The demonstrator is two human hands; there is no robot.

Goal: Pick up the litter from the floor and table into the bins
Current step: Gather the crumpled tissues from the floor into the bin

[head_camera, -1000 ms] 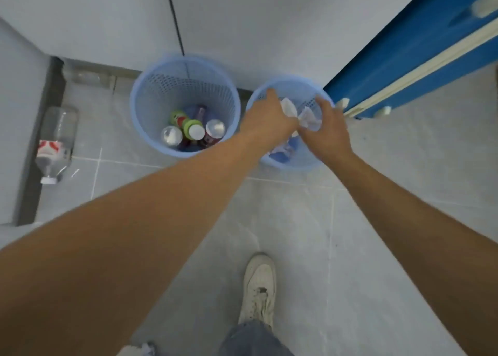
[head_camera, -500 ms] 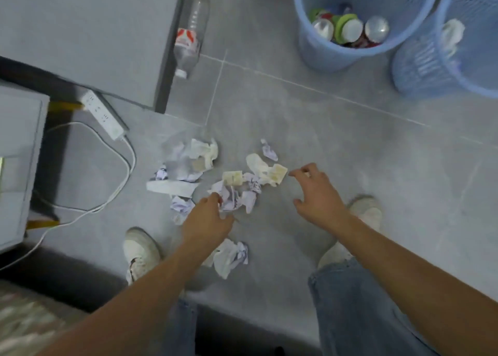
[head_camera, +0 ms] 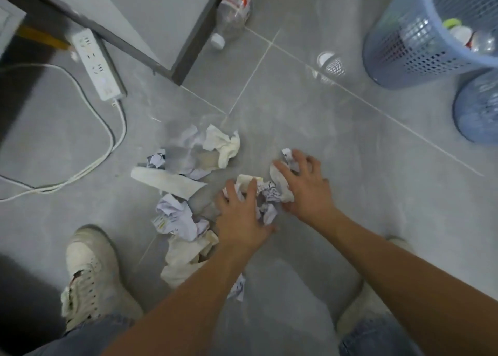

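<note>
left hand [head_camera: 242, 215], right hand [head_camera: 307, 188] — fingers spread, pressing crumpled paper [head_camera: 265, 194] between them

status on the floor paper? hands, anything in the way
Left hand and right hand gathering crumpled paper, fingers spread, not closed. More scraps left. Power strip nearby, clear.

A white power strip [head_camera: 97, 67] lies on the grey tiled floor [head_camera: 336, 150] against a dark-edged grey panel [head_camera: 151, 13] — its white cable [head_camera: 89, 167] loops off to the left. Two pale sneakers — one [head_camera: 90, 277] at lower left, the other [head_camera: 369, 299] lower right — meet blue jeans [head_camera: 377, 339].
</note>
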